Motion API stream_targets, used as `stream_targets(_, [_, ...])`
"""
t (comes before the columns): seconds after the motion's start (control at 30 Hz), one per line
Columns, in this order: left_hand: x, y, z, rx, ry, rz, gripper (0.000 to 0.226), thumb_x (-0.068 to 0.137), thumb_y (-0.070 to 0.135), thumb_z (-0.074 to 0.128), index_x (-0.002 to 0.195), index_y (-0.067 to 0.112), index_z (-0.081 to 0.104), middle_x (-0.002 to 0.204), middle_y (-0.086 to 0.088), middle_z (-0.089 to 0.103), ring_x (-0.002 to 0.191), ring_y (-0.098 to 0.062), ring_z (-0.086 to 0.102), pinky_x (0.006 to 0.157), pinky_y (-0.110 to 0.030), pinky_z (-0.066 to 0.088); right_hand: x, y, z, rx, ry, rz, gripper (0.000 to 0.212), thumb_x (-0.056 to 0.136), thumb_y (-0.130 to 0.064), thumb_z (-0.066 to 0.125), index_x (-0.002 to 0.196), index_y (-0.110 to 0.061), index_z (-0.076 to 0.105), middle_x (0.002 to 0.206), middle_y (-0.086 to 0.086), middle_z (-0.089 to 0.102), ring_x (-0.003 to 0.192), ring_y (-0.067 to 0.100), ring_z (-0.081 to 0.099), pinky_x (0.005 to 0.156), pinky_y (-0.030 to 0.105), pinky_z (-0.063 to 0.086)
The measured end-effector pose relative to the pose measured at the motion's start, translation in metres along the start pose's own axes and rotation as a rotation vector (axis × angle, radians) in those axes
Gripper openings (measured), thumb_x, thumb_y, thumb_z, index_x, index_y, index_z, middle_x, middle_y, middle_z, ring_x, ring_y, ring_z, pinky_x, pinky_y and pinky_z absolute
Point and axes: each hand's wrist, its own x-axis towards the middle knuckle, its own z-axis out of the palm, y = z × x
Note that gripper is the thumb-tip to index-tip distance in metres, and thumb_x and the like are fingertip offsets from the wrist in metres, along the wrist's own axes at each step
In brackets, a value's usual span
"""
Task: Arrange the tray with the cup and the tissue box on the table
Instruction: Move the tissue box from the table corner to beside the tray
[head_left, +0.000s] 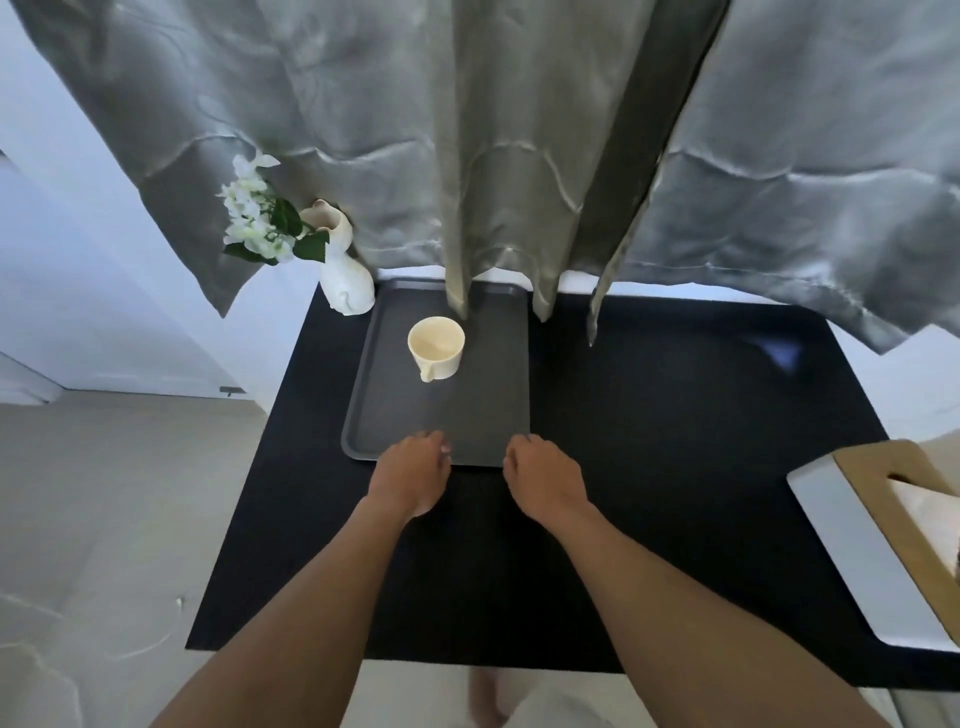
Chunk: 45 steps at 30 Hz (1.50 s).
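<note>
A dark grey tray (488, 410) lies on the black table (649, 467), toward its back left. A cream cup (436, 345) stands upright on the tray's far half, handle toward me. My left hand (413, 475) and my right hand (543, 478) rest side by side at the tray's near edge, fingers curled over the rim. Whether they grip the rim or only touch it is unclear. A white tissue box with a wooden top (883, 540) sits at the table's right edge, partly cut off by the frame.
A white vase with white flowers (343, 280) stands at the tray's back left corner. Grey curtains (519, 156) hang over the table's back edge, one fold reaching onto the tray. Beige floor lies to the left, and a bare foot shows below the table's front edge.
</note>
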Motion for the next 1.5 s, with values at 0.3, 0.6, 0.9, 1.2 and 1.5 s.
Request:
stream_targets(0.3, [-0.047,0.066,0.020,0.055,0.049,0.156,0.028,0.100,0.033,0.045,0.106,0.015,0.066,0.100,-0.009,0.070,0.091,-0.029,0.066,0.083,-0.044,0.055,-0.079,0.042,-0.023,-0.006,0.041,0.169,0.023,0.097,-0.036,0.046,0.081,-0.022,0.055,0.076,-0.003,0.060,0.065,0.010,0.057,0.059,0.030,0.045])
stream_targets(0.6, [-0.081,0.143,0.057,0.062,-0.099,0.329,0.022,0.101,0.030,0.046,0.107,0.019,0.064,0.098,-0.004,0.070,0.088,-0.022,0.067,0.085,-0.044,0.055,-0.173,0.122,-0.044,0.055,0.154,0.323,0.020,0.098,-0.033,0.045,0.083,-0.022,0.051,0.083,-0.001,0.058,0.070,0.011,0.054,0.064,0.030,0.045])
stream_targets(0.9, [-0.056,0.260,0.089,0.085,-0.114,0.567,0.027,0.100,0.032,0.050,0.123,0.021,0.057,0.106,0.000,0.067,0.094,-0.017,0.066,0.090,-0.041,0.053,-0.215,0.225,-0.083,0.151,0.460,0.664,0.029,0.096,-0.032,0.051,0.120,-0.017,0.053,0.122,0.006,0.054,0.110,0.023,0.053,0.087,0.038,0.048])
stream_targets(1.2, [-0.001,0.371,0.136,0.143,-0.093,0.552,0.062,0.094,0.039,0.058,0.149,0.023,0.033,0.142,-0.007,0.049,0.128,-0.025,0.052,0.104,-0.047,0.044,-0.218,0.307,-0.102,0.404,0.609,1.064,0.063,0.086,-0.028,0.061,0.136,-0.016,0.025,0.137,0.014,0.033,0.124,0.038,0.037,0.102,0.049,0.036])
stream_targets(1.5, [0.051,0.433,0.162,0.194,-0.117,0.532,0.062,0.097,0.044,0.051,0.147,0.016,0.029,0.148,-0.012,0.040,0.133,-0.031,0.045,0.104,-0.051,0.042,-0.199,0.358,-0.108,0.792,0.584,1.157,0.086,0.084,-0.043,0.058,0.144,-0.034,-0.004,0.140,0.010,0.028,0.110,0.035,0.049,0.068,0.039,0.047])
